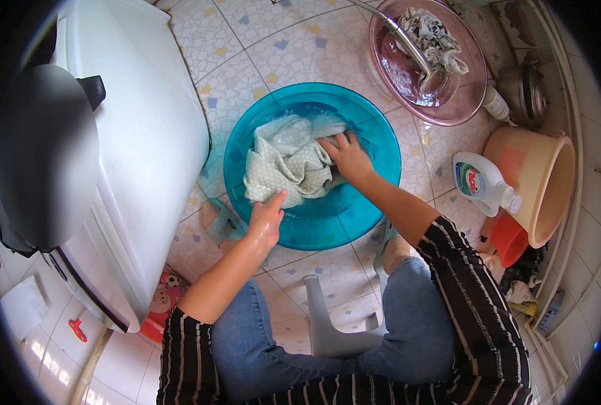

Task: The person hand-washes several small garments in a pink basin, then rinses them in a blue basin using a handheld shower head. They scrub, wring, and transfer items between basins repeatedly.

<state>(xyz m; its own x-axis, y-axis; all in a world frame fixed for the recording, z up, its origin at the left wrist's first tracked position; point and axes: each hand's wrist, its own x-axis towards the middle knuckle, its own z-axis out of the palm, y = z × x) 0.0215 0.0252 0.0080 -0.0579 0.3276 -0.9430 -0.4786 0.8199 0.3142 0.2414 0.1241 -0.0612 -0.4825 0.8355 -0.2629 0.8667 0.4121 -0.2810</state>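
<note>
A wet, pale cloth [300, 167] with a honeycomb pattern lies bunched in a round, translucent blue plastic basin [325, 235] holding water. Part of the fabric is under the surface at the far side. At the cloth's near left edge, my left hand [267, 217] grips it, thumb on top and the other fingers hidden underneath. My right hand [352, 158] rests on the cloth's right side with its fingers spread. Its fingertips are partly hidden by folds and water, so I cannot tell how firmly they hold.
A pink basin [449, 119] with water, wet clothing [429, 38] and a shower head [424, 71] stands far right. To the right are a detergent bottle [477, 182], a beige bucket [513, 147] and a red container [510, 240]. A white appliance [143, 126] borders the left.
</note>
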